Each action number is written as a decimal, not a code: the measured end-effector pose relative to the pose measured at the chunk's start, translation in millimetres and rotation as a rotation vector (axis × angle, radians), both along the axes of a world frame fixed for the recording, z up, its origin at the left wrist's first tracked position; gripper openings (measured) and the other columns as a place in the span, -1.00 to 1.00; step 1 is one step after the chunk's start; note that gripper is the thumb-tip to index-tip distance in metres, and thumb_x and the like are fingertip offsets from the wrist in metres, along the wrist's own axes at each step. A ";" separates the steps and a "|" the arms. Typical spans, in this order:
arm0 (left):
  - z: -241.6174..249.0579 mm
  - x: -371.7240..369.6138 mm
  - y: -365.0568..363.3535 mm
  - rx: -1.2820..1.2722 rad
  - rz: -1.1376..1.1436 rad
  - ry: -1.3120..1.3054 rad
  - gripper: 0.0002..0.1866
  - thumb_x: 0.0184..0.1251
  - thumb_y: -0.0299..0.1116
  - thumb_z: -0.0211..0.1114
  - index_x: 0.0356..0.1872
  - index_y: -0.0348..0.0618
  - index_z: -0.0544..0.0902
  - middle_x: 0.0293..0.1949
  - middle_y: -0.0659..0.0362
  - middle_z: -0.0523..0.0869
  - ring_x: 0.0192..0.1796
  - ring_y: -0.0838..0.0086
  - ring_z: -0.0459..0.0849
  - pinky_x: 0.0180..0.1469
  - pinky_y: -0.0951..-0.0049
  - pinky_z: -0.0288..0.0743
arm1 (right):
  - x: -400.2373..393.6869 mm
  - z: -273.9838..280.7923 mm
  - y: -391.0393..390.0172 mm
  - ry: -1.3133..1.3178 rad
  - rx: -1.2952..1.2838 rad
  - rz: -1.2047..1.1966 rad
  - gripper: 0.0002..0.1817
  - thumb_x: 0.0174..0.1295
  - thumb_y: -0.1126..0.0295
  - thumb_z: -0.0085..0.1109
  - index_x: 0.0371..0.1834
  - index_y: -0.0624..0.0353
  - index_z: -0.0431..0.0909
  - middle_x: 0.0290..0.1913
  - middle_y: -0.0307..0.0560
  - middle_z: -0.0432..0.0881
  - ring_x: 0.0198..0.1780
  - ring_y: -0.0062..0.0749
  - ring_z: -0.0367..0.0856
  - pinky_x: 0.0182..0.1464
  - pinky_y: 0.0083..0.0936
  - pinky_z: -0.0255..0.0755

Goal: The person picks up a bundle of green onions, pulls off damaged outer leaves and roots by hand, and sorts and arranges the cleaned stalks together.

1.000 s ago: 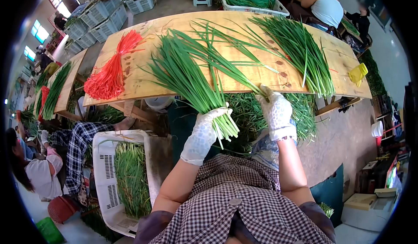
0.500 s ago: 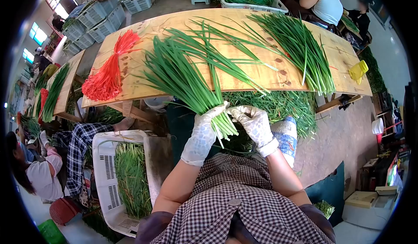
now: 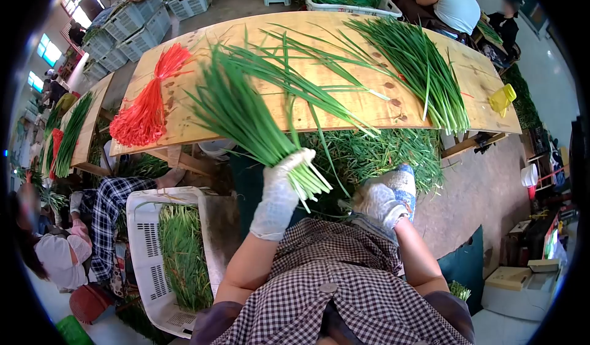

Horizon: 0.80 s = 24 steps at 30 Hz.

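Note:
My left hand (image 3: 278,188), in a white patterned glove, is closed around the pale stem ends of a bunch of garlic chives (image 3: 239,117). The bunch slants up and left over the table's near edge, its leaf tips blurred. Lower and to the right, my gloved right hand (image 3: 375,202) is closed in front of my knee, partly smeared by motion. One long chive leaf (image 3: 326,151) runs down to its fingers. Loose chives (image 3: 301,90) lie across the wooden table (image 3: 203,108), and a larger pile of chives (image 3: 424,74) rests at its right.
Red ties (image 3: 144,108) lie at the table's left, a yellow object (image 3: 502,99) at its right end. A white crate (image 3: 147,246) of chives stands by my left side. Discarded leaves (image 3: 387,154) heap under the table. Other people sit left and at the back right.
My right hand has left the stem ends and moved down and right, drawing a long leaf along. My left hand and the bunch have shifted slightly left and down.

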<state>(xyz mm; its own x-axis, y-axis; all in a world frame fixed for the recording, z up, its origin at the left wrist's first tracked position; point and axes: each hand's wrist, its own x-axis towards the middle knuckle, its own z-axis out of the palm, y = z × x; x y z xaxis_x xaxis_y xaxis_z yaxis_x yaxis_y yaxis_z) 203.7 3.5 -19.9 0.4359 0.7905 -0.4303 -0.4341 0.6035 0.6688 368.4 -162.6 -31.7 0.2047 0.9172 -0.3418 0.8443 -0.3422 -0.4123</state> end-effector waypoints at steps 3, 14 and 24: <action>19.2 -10.3 21.3 0.022 -0.009 -0.286 -0.86 0.14 -0.58 0.25 -0.27 -0.35 0.54 -0.47 0.16 0.51 -0.35 0.40 0.53 -0.19 0.40 0.47 | 18.7 -14.2 -25.6 -0.828 0.311 0.034 -0.63 0.15 0.02 0.14 -0.47 0.08 0.70 -0.47 0.04 0.67 -0.39 -0.14 0.68 -0.26 -0.24 0.52; 3.6 -1.4 1.8 -0.048 -0.086 -0.024 -0.72 0.23 -0.56 0.24 -0.02 -0.25 0.51 -0.25 0.09 0.67 -0.28 0.32 0.67 -0.19 0.36 0.63 | 12.4 68.3 59.9 -0.349 0.609 -0.531 -0.74 0.16 0.13 0.25 -0.33 0.10 0.70 -0.38 -0.01 0.68 -0.37 -0.12 0.67 -0.35 -0.36 0.52; 13.7 17.7 2.8 0.037 -0.078 0.071 -0.79 0.22 -0.60 0.25 -0.11 -0.34 0.60 -0.16 0.03 0.71 -0.15 0.36 0.70 -0.07 0.38 0.63 | -53.0 53.4 28.0 0.504 0.595 -0.595 -0.75 0.13 0.30 0.35 -0.18 0.18 0.71 -0.31 -0.05 0.74 -0.36 -0.58 0.66 -0.25 -0.62 0.52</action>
